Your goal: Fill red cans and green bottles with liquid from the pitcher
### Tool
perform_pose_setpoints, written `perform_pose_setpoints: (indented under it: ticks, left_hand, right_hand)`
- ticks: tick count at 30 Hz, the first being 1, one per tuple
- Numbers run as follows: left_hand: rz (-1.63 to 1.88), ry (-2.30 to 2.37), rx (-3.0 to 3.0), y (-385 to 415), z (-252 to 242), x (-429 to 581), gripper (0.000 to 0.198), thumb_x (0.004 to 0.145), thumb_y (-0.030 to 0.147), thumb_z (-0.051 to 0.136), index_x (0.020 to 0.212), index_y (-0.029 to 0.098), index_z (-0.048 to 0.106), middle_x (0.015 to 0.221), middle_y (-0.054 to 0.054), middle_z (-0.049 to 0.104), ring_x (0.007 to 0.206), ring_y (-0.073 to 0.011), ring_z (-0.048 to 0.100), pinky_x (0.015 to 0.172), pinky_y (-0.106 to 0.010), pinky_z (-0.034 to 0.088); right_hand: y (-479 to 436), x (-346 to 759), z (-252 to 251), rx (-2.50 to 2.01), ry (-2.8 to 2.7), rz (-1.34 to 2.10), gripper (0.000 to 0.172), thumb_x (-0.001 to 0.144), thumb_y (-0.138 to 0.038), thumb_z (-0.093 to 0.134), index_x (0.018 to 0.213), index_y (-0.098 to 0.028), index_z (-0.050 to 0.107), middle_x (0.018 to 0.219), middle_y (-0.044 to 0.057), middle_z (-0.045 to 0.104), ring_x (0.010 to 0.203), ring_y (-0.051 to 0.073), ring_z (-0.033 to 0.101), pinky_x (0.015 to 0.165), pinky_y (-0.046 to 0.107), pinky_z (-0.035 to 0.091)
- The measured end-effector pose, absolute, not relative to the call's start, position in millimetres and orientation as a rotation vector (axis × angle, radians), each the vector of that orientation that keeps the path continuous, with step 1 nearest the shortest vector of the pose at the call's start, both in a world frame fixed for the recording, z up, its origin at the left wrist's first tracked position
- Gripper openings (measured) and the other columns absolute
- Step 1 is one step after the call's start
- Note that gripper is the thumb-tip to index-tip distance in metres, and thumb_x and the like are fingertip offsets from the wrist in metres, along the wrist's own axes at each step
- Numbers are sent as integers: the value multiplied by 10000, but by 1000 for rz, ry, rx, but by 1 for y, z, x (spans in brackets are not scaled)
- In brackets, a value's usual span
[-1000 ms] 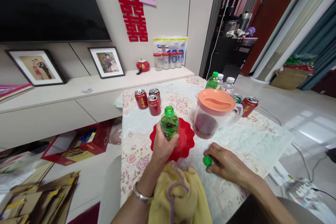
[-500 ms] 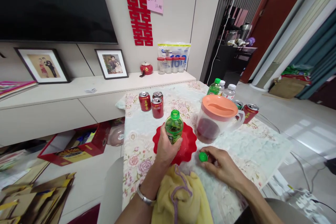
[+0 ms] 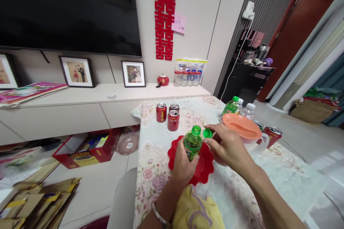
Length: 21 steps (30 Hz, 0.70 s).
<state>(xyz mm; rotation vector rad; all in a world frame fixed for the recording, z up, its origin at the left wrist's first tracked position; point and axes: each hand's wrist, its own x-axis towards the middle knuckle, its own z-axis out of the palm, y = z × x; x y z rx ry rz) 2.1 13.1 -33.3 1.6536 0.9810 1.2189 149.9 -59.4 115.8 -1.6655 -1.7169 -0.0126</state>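
While the green bottle (image 3: 192,146) is gripped about its body by the left hand (image 3: 183,161), whose fingers are closed round it, it is held upright over the red plate (image 3: 208,167) on the flowered tablecloth (image 3: 268,175). Whether its base rests on the plate cannot be told, since the hand hides it. The green cap (image 3: 207,133) is pinched between the thumb and fingertips of the right hand (image 3: 228,146). The cap is shown just beside the bottle's open neck, to its right and about level with the mouth, and is not yet seated on it.

The step in hand is judged to be the bringing of the cap to the neck. For the next move, the cap would need to be centred over the mouth, set down level with its opening downward, and turned. The bottle would meanwhile have to be steadied against the twist by the left hand.

An orange-lidded pitcher (image 3: 242,126) is seen just behind the right hand. Three red cans (image 3: 168,114) stand farther back, well apart from both hands. A yellow cloth (image 3: 197,211) lies at the near edge.
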Motion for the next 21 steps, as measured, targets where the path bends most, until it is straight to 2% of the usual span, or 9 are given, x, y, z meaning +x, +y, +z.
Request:
perform_pose_setpoints:
  ticks: [7, 15, 21]
  left_hand:
    - [1181, 888, 1665, 13, -33, 1, 778, 742, 169, 701, 1482, 189, 461, 1513, -216, 631, 1475, -378, 584, 1262, -573, 436]
    - [1207, 885, 1665, 12, -34, 2, 783, 747, 170, 705, 1495, 168, 471, 1497, -234, 635, 1473, -406, 581, 1244, -606, 448]
    - [1205, 886, 1682, 12, -36, 3, 793, 743, 166, 703, 1501, 156, 471, 1501, -242, 627, 1473, -416, 577, 1247, -608, 446]
  right_hand:
    - [-37, 148, 136, -1677, -1927, 2, 255, 954, -239, 687, 1204, -251, 736, 987, 53, 801, 789, 217, 747, 724, 351, 557]
    - [-30, 150, 154, -1582, -2187, 49, 290, 1026, -214, 583, 1278, -245, 724, 1160, 106, 749, 1002, 245, 748, 853, 386, 588]
    - [-23, 148, 166, -1625, -2328, 99, 265, 1020, -184, 560, 1196, -235, 752, 1118, 111, 718, 999, 270, 730, 860, 419, 574]
